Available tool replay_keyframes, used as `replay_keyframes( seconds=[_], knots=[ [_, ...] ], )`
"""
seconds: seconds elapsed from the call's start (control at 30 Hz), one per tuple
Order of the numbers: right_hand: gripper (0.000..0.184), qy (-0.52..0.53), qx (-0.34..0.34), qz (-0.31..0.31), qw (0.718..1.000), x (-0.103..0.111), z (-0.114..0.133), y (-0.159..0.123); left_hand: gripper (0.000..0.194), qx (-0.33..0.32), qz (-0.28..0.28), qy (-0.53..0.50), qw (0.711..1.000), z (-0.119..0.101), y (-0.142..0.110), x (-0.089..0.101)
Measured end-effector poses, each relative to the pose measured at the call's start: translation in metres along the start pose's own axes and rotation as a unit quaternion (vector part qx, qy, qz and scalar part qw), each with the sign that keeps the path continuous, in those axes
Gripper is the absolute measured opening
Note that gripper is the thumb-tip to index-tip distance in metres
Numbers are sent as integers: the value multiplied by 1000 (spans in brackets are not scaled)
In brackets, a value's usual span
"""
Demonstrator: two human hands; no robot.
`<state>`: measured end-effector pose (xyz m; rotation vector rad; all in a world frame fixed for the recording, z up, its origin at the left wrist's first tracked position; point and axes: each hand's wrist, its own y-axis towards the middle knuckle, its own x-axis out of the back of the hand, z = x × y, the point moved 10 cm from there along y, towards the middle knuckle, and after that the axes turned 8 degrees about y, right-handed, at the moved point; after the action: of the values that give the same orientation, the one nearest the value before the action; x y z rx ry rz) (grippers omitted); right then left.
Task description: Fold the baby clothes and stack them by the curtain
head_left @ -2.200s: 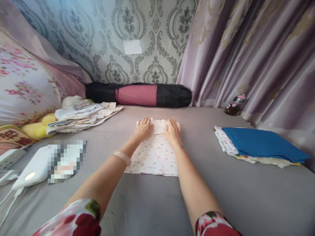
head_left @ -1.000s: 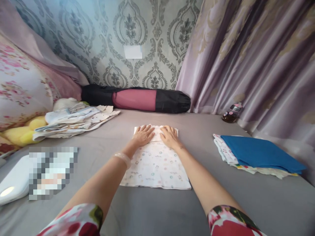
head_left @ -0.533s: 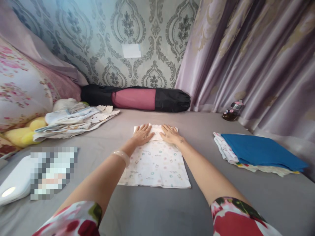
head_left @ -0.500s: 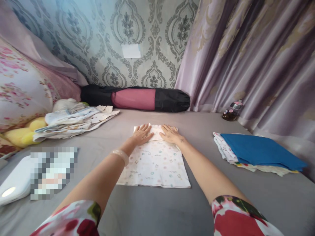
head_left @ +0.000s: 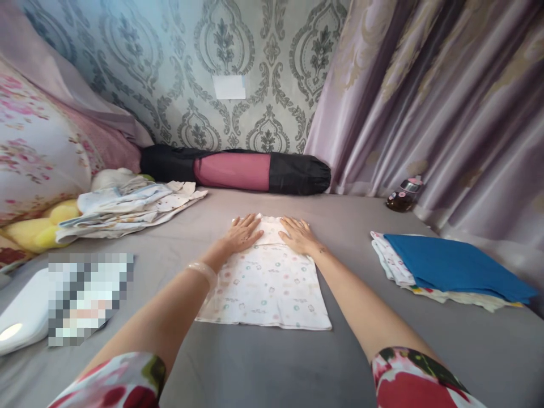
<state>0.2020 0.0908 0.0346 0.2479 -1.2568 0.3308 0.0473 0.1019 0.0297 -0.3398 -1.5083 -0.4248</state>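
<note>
The cloth (head_left: pixel 267 289), white with small coloured prints, was laid out flat on the grey sheet (head_left: pixel 255 368), its near edge nearly straight. Nearest of all, flowered sleeves (head_left: pixel 114 379) were seen at the bottom, the bare forearms (head_left: pixel 157 317) being stretched forward from them. A pale bracelet (head_left: pixel 203 273) was worn on the left forearm, by which the cloth's left edge was partly covered. At the cloth's far end a strip (head_left: pixel 271 231) was folded over; its left end was pressed by the left hand (head_left: pixel 243 233), its right end by the right hand (head_left: pixel 300 235). The fingers of both were straightened and slightly spread, palms down, thumbs pointed inward and well apart.

To the left, a white device (head_left: pixel 25 309) with a lit spot was placed beside an item (head_left: pixel 93 300) hidden by blurred blocks. To the right, a folded blue cloth (head_left: pixel 459 266) was stacked on paler printed cloths (head_left: pixel 395 269). Farther off at left, a loose pile of clothes (head_left: pixel 136 209) was heaped beside a yellow toy (head_left: pixel 40 229). A dark bottle (head_left: pixel 400 199) was placed near the curtain (head_left: pixel 416 102), and a black and pink rolled bag (head_left: pixel 233 171) was set along the wall (head_left: pixel 272 54), on which a white paper (head_left: pixel 229 87) was fixed.
</note>
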Motion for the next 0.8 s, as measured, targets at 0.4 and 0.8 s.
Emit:
replay_keyframes(
  seconds=[0.4,0.8],
  knots=[
    [63,-22,-6,16,1000,0,3,-1,65,8,-23,51,998,0,-2,2],
    [53,3,-56,-29,998,-8,46,-36,60,65,-43,33,996,-26,-37,4]
  ],
)
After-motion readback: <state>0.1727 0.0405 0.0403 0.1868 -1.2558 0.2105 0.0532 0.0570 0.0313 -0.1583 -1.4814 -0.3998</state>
